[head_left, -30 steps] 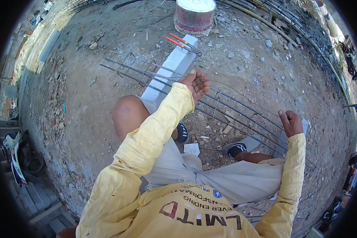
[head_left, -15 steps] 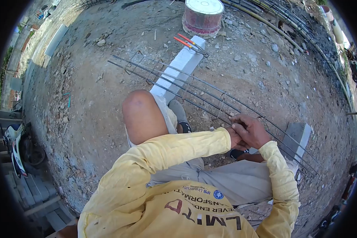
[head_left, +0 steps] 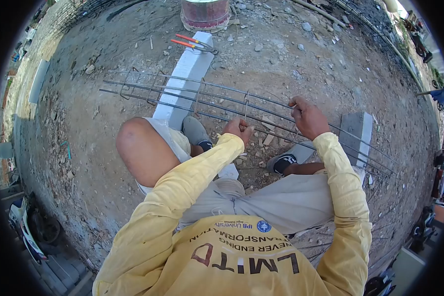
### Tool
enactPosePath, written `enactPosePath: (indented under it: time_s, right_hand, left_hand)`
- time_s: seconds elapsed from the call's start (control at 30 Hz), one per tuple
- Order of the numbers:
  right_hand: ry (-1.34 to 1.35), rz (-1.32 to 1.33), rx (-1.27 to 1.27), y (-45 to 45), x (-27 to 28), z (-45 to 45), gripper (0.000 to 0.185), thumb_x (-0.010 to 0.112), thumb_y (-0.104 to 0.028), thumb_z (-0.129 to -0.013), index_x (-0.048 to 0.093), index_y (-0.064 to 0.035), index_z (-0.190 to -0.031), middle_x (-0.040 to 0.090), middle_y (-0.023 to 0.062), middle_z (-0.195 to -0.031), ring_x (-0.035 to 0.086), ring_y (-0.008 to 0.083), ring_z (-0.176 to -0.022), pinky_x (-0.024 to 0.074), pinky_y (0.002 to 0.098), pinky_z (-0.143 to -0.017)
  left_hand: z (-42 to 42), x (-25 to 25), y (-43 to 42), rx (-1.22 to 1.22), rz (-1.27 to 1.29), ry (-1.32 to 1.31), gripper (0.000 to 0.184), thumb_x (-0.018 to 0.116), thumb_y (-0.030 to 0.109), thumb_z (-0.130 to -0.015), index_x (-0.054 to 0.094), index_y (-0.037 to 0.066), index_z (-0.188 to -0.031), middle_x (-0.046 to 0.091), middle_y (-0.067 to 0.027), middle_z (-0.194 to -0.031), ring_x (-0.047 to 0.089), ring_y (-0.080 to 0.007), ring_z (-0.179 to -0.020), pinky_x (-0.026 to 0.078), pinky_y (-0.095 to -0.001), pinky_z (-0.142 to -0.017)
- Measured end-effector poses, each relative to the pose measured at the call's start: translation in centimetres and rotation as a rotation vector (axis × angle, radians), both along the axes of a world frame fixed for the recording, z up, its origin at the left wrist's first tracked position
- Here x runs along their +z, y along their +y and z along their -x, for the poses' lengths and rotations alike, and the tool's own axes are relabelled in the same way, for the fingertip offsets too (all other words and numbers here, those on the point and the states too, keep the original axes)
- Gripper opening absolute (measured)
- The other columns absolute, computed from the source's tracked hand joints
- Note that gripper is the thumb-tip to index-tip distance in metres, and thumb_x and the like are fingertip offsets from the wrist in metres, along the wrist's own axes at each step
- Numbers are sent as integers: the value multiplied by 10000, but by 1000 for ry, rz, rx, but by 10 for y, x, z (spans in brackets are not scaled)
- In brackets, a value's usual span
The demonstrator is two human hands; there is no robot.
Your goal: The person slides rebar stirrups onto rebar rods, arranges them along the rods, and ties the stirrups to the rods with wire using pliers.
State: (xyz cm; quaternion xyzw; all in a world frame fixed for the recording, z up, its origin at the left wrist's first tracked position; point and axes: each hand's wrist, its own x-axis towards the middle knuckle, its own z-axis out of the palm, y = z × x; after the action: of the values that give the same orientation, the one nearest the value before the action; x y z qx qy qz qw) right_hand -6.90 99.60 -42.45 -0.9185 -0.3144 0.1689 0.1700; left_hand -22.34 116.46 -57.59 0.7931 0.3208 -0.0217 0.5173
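A long rebar cage [head_left: 200,93] of thin dark bars with wire stirrups lies across two concrete blocks in front of my knees. My left hand [head_left: 238,129] is closed at the near bar, beside the lower end of a stirrup [head_left: 246,104], with fingertips pinched on the cage. Farther right, my right hand [head_left: 308,118] has its fingers bent together at the far bar. Whatever sits between those fingertips is too small to make out. Red-handled pincers [head_left: 187,43] rest on the far end of the left concrete block [head_left: 183,69].
The right concrete block [head_left: 357,130] supports the cage's other end. A round reddish drum [head_left: 205,15] stands beyond the pincers. Stones litter the dirt ground. Long bars and poles [head_left: 370,29] lie at the upper right; a motorcycle [head_left: 27,227] stands at the lower left.
My hands were together at the cage and have moved apart, the left one going left along the bars. The view has shifted, so the drum and pincers sit farther left.
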Motion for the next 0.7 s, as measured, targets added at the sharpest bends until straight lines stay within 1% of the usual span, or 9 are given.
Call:
enactPosePath:
  time_s: [0.03, 0.1, 0.13, 0.2, 0.3, 0.4, 0.5, 0.6, 0.7]
  right_hand:
    - [-3, 29, 8, -2, -2, 2, 215, 517, -156, -870, 584, -124, -1071, 676, 170, -903, 638, 391, -867, 494, 481, -766]
    - [-4, 78, 34, 0, -5, 8, 214, 515, -167, -870, 598, -133, -1065, 675, 179, -916, 636, 393, -870, 497, 487, -771]
    - [-2, 134, 30, 3, -2, 13, 224, 512, -168, -869, 606, -134, -1071, 672, 186, -933, 638, 388, -879, 498, 485, -771]
    - [14, 156, 43, 5, -5, 16, 239, 502, -150, -863, 615, -134, -1072, 670, 191, -955, 639, 383, -894, 497, 487, -775]
    - [25, 190, 66, 0, -16, 16, 227, 492, -142, -871, 617, -135, -1061, 669, 185, -941, 638, 390, -890, 495, 488, -785]
    - [30, 214, 84, -8, -28, 14, 221, 493, -134, -869, 628, -128, -1044, 669, 178, -941, 637, 388, -892, 495, 487, -788]
    - [34, 228, 107, -10, -37, 16, 232, 494, -116, -856, 643, -117, -1034, 666, 176, -979, 639, 380, -906, 499, 482, -786]
    - [2, 233, 143, -7, -35, 24, 238, 495, -103, -848, 648, -111, -1030, 662, 176, -1007, 642, 375, -911, 505, 477, -785]
    - [-25, 262, 166, -1, -42, 29, 234, 494, -90, -845, 647, -101, -1022, 644, 166, -1038, 642, 366, -928, 511, 468, -792]
  left_hand:
    - [0, -3, 6, 45, 9, 38, 376, 732, 296, -781, 605, 29, -1012, 644, -76, -765, 604, -185, -674, 501, -335, -653]
    - [1, -8, 11, 65, 5, 129, 382, 723, 295, -756, 615, 68, -1044, 671, -103, -817, 651, -258, -757, 517, -376, -712]
    - [1, -9, 12, 50, -21, 112, 385, 716, 296, -763, 618, 74, -1061, 676, -105, -833, 656, -261, -769, 518, -378, -719]
    - [0, -12, 13, 21, -73, 77, 391, 702, 298, -775, 624, 86, -1094, 688, -109, -864, 664, -265, -794, 520, -383, -732]
    - [-3, -10, 13, 17, -20, 107, 385, 686, 286, -790, 636, 82, -1112, 697, -131, -912, 673, -269, -841, 520, -377, -762]
    - [-4, -19, 13, -3, -84, 68, 341, 655, 257, -804, 650, 70, -1090, 698, -150, -945, 676, -273, -867, 518, -375, -788]
    - [-5, -23, 16, 34, -51, 77, 311, 615, 234, -816, 656, 60, -1071, 697, -155, -941, 676, -283, -862, 516, -371, -800]
    - [-6, -32, 17, 32, -66, 84, 296, 581, 214, -825, 655, 52, -1061, 696, -158, -930, 675, -294, -855, 516, -374, -792]
    - [-3, -36, 19, 38, -73, 38, 289, 577, 210, -827, 655, 43, -1049, 696, -160, -921, 674, -300, -851, 514, -377, -787]
